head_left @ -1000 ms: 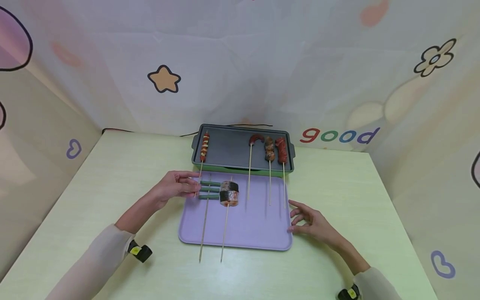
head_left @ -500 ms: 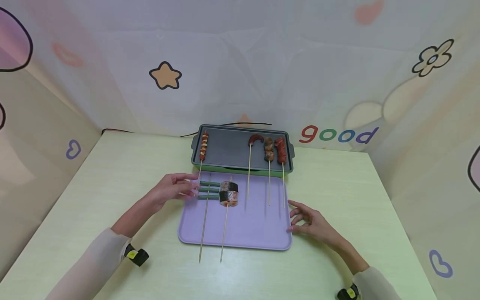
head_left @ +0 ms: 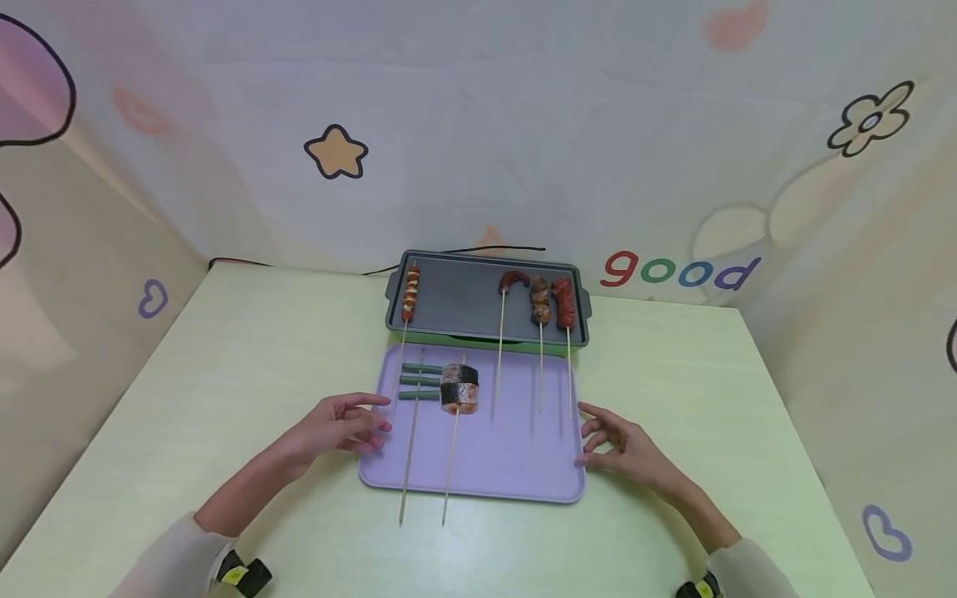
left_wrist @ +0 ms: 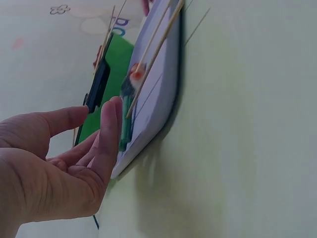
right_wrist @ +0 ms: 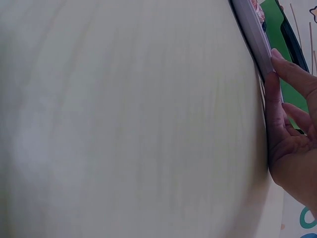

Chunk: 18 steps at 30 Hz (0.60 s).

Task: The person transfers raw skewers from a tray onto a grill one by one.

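My left hand hovers by the left edge of a purple tray, its fingers loosely spread and nothing held. In the left wrist view the same hand shows a gap between thumb and fingers. My right hand rests its fingertips at the tray's right edge, as the right wrist view also shows. On the tray lie a skewer of green vegetable sticks and a skewer of seaweed-wrapped rolls. The red-and-white skewer lies at the left of the dark grill plate, its stick reaching over the tray.
The green-based grill stands directly behind the tray. Across its right half lie a curled red skewer, a brown meat skewer and a red sausage skewer. A black cord runs behind. Patterned cloth walls surround the pale table.
My left hand has let go of the red-and-white skewer's stick and moved back towards me along the tray's left edge. The right hand has stayed at the tray.
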Tool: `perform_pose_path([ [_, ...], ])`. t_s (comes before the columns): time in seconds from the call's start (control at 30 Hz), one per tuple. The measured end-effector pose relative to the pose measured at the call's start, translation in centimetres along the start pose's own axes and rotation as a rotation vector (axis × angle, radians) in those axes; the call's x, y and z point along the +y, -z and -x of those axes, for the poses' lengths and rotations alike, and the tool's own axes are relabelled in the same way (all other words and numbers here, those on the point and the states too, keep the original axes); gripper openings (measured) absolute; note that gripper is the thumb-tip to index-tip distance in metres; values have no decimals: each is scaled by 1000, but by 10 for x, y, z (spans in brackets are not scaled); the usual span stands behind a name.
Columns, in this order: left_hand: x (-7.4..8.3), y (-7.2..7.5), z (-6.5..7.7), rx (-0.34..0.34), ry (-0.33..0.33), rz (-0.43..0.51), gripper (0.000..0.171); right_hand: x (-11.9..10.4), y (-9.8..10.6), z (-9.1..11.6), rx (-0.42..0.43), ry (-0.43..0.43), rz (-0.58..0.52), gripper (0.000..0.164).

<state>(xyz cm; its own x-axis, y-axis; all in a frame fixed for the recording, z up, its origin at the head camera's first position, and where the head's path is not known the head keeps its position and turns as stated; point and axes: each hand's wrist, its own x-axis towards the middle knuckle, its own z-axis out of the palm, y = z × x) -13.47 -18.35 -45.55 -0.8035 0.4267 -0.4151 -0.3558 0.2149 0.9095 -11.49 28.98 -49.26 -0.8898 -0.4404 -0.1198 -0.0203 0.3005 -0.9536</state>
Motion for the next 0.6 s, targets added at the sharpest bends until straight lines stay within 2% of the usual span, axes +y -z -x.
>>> perform_pose_path([
  [0.23,-13,-22,11,-116,-12,79,54,2,1,0,14,-14,16,80],
  [0.6,-15,-40,10,-162,-6,116,61,2,-1,1,15,-18,14,79],
])
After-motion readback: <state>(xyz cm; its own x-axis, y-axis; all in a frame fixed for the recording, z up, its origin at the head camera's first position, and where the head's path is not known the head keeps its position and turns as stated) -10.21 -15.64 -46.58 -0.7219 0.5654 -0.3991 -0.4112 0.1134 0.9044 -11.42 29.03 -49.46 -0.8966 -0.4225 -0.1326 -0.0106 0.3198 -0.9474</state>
